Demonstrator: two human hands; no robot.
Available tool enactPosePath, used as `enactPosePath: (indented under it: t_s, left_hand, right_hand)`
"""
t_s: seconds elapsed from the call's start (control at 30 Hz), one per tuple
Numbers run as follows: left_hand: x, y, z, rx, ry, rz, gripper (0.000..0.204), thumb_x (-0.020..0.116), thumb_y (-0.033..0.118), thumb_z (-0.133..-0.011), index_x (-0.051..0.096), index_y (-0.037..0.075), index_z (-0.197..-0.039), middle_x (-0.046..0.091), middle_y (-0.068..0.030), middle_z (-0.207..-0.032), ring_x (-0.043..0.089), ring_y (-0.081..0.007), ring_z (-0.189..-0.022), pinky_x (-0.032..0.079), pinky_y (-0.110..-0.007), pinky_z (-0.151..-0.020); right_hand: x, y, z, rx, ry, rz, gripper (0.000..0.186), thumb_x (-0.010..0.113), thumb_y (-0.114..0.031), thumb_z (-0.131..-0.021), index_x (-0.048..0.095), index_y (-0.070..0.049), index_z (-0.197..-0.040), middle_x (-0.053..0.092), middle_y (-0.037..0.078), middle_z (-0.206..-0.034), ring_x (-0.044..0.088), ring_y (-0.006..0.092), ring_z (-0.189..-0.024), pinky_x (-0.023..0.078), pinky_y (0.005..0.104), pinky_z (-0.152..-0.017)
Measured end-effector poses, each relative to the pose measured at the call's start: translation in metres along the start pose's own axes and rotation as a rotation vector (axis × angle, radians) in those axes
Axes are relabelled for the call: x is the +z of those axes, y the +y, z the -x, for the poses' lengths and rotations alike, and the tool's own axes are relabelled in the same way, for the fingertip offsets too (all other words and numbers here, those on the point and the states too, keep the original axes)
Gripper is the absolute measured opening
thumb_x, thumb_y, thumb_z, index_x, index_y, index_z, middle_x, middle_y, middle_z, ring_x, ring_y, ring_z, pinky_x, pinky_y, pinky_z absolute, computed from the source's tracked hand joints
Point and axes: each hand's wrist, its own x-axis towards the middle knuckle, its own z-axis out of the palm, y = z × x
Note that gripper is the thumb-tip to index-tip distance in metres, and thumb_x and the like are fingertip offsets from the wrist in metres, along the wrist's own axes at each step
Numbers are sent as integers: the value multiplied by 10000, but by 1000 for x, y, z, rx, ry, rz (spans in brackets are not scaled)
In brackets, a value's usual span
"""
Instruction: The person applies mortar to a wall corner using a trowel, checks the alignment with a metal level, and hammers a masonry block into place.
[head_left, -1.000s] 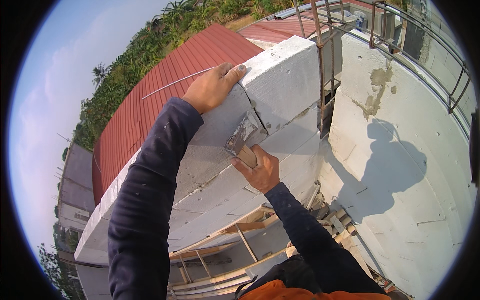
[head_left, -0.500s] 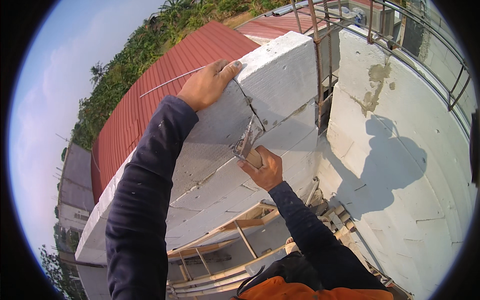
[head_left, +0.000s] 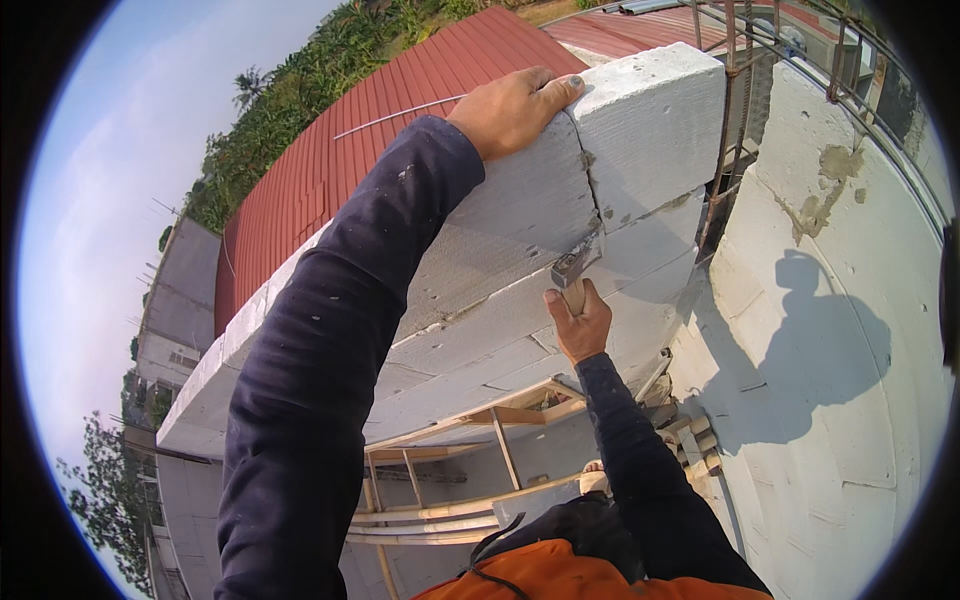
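Observation:
My left hand grips the top edge of a white block, its fingers over the far side and partly hidden. Its thumb reaches toward the joint with the neighbouring white block. Lower down, my right hand is closed round the wooden handle of a trowel. The trowel's blade, seen at a steep angle, is against the wall at the lower end of the upright joint. Grey mortar shows in that joint.
Steel reinforcing bars rise at the wall's right end. A second white block wall stands to the right, carrying my shadow. Below are a wooden frame and bamboo poles. A red metal roof lies beyond the wall.
The view has shifted, so the wall and both hands appear farther right. The trowel has turned and moved down the joint, its blade now more edge-on. My left hand keeps its place on the block.

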Motion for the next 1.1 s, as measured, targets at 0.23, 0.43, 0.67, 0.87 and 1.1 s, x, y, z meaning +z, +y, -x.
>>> enactPosePath:
  t_s: [0.23, 0.43, 0.67, 0.87, 1.1]
  left_hand:
    - [-2, -1, 2, 3, -30, -30, 785, 402, 623, -1059, 545, -50, -1435, 630, -289, -1339, 611, -400, -1270, 432, -418, -1126]
    - [6, -19, 5, -57, 19, 97, 843, 388, 650, -1046, 535, -85, -1433, 620, -328, -1334, 641, -401, -1235, 458, -412, -1102]
    - [-2, 11, 0, -67, -4, 61, 829, 411, 612, -1055, 468, -103, -1470, 562, -314, -1431, 534, -408, -1368, 378, -412, -1165]
    - [-1, 2, -4, -44, -12, 46, 833, 410, 616, -1053, 457, -97, -1482, 531, -314, -1468, 496, -418, -1402, 359, -421, -1179]
    - [3, -3, 3, -38, -11, 60, 819, 411, 624, -1051, 512, -92, -1435, 596, -316, -1380, 562, -424, -1328, 402, -427, -1142]
  right_hand:
    - [52, -18, 63, -92, -355, 126, 543, 781, -585, -844, 661, -56, -870, 705, 102, -743, 709, 245, -659, 575, 353, -619]
    - [80, -19, 111, -148, -876, 280, 681, 611, -704, -901, 680, -32, -989, 727, 189, -845, 735, 366, -813, 595, 458, -749]
    - [3, -50, 29, 5, -49, 2, 479, 798, -484, -879, 626, -37, -877, 663, 123, -702, 679, 276, -629, 555, 369, -611]
    - [-27, -51, -19, -36, -107, 280, 558, 743, -574, -890, 632, -27, -904, 683, 163, -730, 708, 327, -667, 561, 414, -646]
    - [-180, -73, -13, 178, -138, 630, 582, 714, -462, -926, 526, -49, -1291, 729, 256, -967, 718, 444, -919, 561, 509, -807]
